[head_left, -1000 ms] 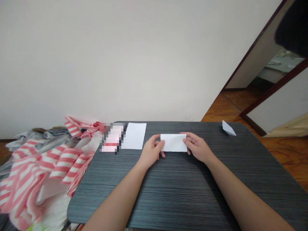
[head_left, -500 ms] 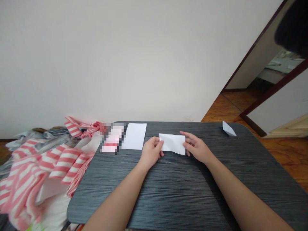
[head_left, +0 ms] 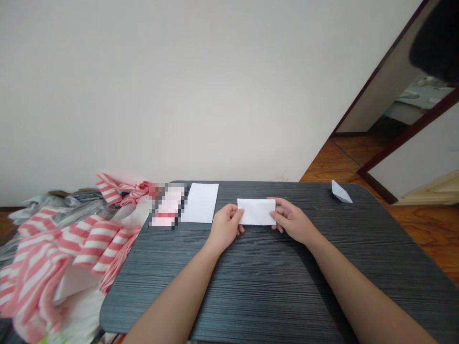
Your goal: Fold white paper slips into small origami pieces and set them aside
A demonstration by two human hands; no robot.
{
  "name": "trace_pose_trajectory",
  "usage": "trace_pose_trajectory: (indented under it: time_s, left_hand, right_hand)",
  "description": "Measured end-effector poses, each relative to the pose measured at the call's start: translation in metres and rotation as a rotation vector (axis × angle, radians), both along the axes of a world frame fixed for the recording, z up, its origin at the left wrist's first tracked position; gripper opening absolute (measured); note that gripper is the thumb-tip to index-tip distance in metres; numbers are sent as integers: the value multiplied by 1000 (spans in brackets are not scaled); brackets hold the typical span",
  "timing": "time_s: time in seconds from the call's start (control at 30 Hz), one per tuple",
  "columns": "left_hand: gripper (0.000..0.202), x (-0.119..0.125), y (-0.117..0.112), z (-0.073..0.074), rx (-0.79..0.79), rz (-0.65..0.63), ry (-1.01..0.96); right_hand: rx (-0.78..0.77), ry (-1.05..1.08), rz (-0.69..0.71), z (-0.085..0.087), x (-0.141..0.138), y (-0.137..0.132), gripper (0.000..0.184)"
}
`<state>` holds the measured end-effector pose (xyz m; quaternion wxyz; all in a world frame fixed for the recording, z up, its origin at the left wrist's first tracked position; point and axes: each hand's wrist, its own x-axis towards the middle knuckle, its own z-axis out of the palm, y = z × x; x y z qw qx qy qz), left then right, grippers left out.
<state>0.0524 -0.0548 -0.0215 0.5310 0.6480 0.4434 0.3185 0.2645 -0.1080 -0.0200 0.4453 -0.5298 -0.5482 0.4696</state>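
A small white sheet of paper (head_left: 257,212), apparently folded, is held level between my two hands above the dark table (head_left: 251,286). My left hand (head_left: 227,222) pinches its left edge, thumb on the near face and fingers behind. At the right edge my right hand (head_left: 289,219) grips it the same way, its index finger stretched along the back of the top corner. The fingers behind the paper are partly hidden.
Left of my hands lies a flat stack or sheet of white paper (head_left: 202,203), beside a pixelated rectangular item (head_left: 168,206). A folded paper piece (head_left: 341,192) sits near the far right corner. Red-and-white striped cloth (head_left: 96,239) is heaped left of the table; a wall (head_left: 215,95) stands behind.
The lower edge of the paper, wavy and slanting before, is now straight and level. My right hand has shifted slightly left; my left hand stays put.
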Motion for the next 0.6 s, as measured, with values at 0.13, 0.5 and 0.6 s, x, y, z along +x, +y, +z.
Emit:
trace_pose_trajectory:
  time_s: [0.13, 0.5, 0.6]
  left_hand:
    - [35, 0, 1, -3, 15, 12, -3]
    - [36, 0, 2, -8, 29, 31, 20]
    - [34, 0, 1, -7, 35, 24, 16]
  right_hand:
    - [7, 9, 8, 0, -1, -1, 46]
    - [22, 21, -2, 4, -1, -2, 51]
    - [-6, 47, 18, 4, -2, -3, 62]
